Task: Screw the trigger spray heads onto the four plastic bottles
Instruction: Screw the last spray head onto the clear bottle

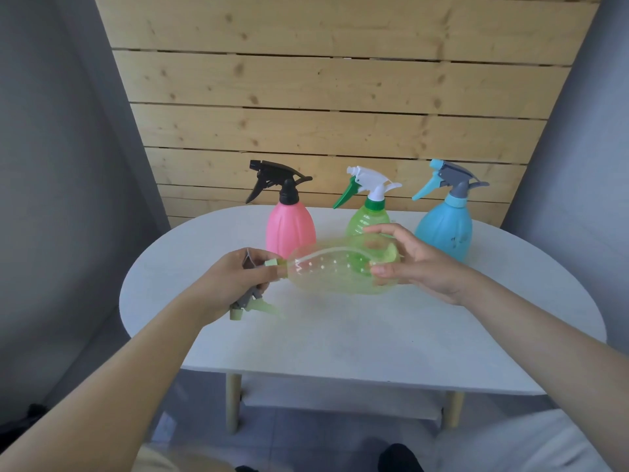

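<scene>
- Above the near middle of the white oval surface (340, 335), you hold the translucent yellow-green plastic bottle (340, 270) on its side in the air, neck to the left, base to the right; nothing supports it but your two hands.
- Your right hand (422, 264) cups the base with fingers (383, 270) spread and only lightly curled around it. If that hold is as loose as it looks, the smooth wall could turn with the head instead of resisting it, and the thread would never tighten.
- Your left hand (235, 284) is closed around the grey and pale-green trigger spray head (252, 298) at the bottle neck. The collar (272, 263) is largely hidden by your fingers, so I cannot tell how far it is seated. Started at a tilt, it could cross-thread and jam.
- The thin dip tube (326, 253) runs curved inside the bottle. Pushing the head in crooked could kink it against the wall.
- The bottle looks thin and soft; squeezing hard to stop it spinning could dent it and pull the neck off line.
- Just beyond your hands stand the pink bottle with black head (291, 229), the green bottle with white head (367, 219) and the blue bottle with grey head (444, 229), all upright and capped. A wide swing of the base or an elbow could knock one over.
</scene>
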Action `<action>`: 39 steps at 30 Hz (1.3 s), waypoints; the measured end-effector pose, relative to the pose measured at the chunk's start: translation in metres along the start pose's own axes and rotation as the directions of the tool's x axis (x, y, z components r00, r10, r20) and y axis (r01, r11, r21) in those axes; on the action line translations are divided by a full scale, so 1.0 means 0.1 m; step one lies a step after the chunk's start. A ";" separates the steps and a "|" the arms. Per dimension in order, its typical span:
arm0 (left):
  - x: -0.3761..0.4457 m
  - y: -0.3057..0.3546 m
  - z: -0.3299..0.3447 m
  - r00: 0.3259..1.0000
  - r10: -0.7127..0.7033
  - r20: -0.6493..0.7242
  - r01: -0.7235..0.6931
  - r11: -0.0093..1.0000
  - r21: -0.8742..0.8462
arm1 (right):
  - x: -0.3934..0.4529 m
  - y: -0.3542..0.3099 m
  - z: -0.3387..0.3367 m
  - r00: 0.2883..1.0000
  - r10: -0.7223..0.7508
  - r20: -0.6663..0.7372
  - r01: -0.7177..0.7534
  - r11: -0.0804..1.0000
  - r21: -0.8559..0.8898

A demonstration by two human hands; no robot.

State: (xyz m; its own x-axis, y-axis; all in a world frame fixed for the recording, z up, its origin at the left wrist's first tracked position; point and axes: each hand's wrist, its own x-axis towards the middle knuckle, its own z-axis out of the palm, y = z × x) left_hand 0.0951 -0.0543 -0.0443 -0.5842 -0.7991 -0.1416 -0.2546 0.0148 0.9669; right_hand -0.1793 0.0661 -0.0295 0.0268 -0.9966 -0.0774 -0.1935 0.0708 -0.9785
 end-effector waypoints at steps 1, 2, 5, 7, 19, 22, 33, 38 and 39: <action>-0.01 0.00 -0.01 1.000 0.013 0.020 -0.013 1.000 0.002 | 0.01 0.00 -0.02 1.000 0.013 -0.003 -0.013 1.000 0.019; -0.02 0.00 -0.01 0.999 0.029 0.039 -0.029 1.000 0.004 | 0.02 0.00 -0.03 0.999 0.031 -0.012 -0.031 0.999 0.041; -0.04 0.01 0.03 0.996 0.079 0.043 -0.081 0.996 0.042 | 0.06 0.02 -0.03 0.991 0.105 -0.079 -0.103 0.994 0.027; -0.04 0.00 0.06 0.994 0.101 0.031 -0.103 0.990 0.094 | 0.08 0.05 0.00 0.979 0.166 -0.116 -0.172 0.984 -0.045; 0.01 -0.02 -0.06 1.000 0.007 0.014 -0.007 1.000 0.004 | 0.03 0.02 0.02 1.000 0.003 0.004 -0.003 1.000 -0.002; -0.02 -0.02 -0.05 1.000 0.022 0.017 -0.023 0.999 0.032 | 0.01 -0.01 0.00 1.000 0.002 -0.029 -0.003 0.998 -0.061; -0.01 -0.04 -0.10 0.999 0.038 -0.008 -0.038 0.999 0.012 | 0.01 -0.02 0.01 0.996 0.056 -0.076 -0.067 0.986 -0.152; -0.01 -0.01 -0.09 1.000 0.028 0.001 -0.028 1.000 -0.004 | 0.01 -0.02 -0.01 0.998 -0.051 -0.034 0.047 0.993 -0.111; -0.02 -0.01 -0.09 1.000 0.027 0.005 -0.027 1.000 0.009 | 0.01 -0.02 -0.01 0.998 -0.043 -0.050 0.036 0.991 -0.130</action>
State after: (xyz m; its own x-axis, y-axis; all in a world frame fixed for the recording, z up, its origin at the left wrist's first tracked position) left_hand 0.1035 -0.0582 -0.0433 -0.5946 -0.7955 -0.1163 -0.2452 0.0417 0.9686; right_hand -0.1803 0.0649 -0.0275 -0.0136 -0.9996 -0.0256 -0.3181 0.0286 -0.9476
